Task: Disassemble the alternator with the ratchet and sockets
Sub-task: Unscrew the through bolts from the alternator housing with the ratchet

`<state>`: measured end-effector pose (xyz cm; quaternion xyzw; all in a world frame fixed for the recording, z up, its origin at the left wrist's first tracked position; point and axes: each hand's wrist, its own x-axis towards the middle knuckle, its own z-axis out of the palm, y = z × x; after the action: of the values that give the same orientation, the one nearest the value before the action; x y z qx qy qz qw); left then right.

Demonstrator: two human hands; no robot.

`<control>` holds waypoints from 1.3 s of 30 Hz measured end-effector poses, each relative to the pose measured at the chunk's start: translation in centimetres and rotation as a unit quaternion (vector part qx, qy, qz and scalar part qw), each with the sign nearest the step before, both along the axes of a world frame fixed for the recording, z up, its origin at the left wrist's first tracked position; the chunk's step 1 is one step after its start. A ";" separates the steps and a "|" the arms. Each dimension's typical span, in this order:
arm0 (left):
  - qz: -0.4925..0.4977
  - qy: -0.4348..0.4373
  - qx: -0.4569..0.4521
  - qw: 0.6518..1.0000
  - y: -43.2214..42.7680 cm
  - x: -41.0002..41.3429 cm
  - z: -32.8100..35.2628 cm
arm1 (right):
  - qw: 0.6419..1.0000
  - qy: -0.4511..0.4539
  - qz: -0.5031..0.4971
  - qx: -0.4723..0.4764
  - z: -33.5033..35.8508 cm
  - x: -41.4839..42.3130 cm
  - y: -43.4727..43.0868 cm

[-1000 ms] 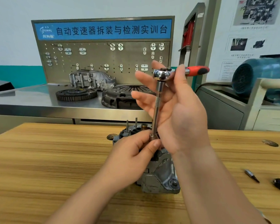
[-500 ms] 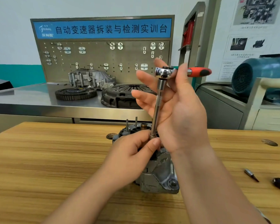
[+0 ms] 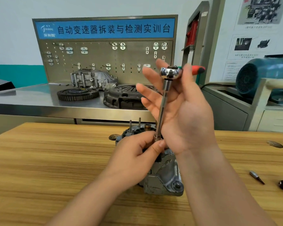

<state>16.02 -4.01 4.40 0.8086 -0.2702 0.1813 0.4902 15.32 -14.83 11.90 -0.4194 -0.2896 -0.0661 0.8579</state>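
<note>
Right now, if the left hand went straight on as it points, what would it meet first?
The extension bar, which the left hand pinches at its base; just beyond, likely the right hand.

Left hand point(image 3: 137, 154) sits low, thumb and forefinger pinching the extension bar point(image 3: 163, 103); right hand point(image 3: 183, 115) is raised, fingers spread straight, thumb apparently upright.
</note>
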 end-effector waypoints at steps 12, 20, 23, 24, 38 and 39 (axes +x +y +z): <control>-0.017 0.000 -0.013 1.000 0.0 -0.2 0.1 | 0.999 -0.031 -0.017 0.023 0.0 -0.2 0.2; 0.034 -0.036 -0.002 0.999 -0.4 0.0 -0.1 | 0.995 -0.076 -0.059 0.025 0.1 -0.2 0.2; 0.012 -0.041 -0.008 0.999 -0.2 0.0 -0.1 | 0.996 -0.072 -0.046 0.027 0.1 0.0 0.1; -0.005 -0.042 -0.013 0.999 -0.1 -0.1 0.0 | 0.997 -0.059 -0.033 0.023 0.1 0.0 0.0; -0.021 -0.031 -0.023 0.999 -0.1 -0.3 0.4 | 0.998 -0.046 -0.025 0.030 0.0 0.0 0.1; -0.033 -0.032 -0.024 0.999 -0.1 -0.4 0.5 | 0.999 -0.032 -0.022 0.024 0.0 0.1 0.0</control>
<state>15.63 -4.07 4.87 0.7813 -0.3074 0.1972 0.5062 15.39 -14.80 11.90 -0.4025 -0.3054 -0.1056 0.8565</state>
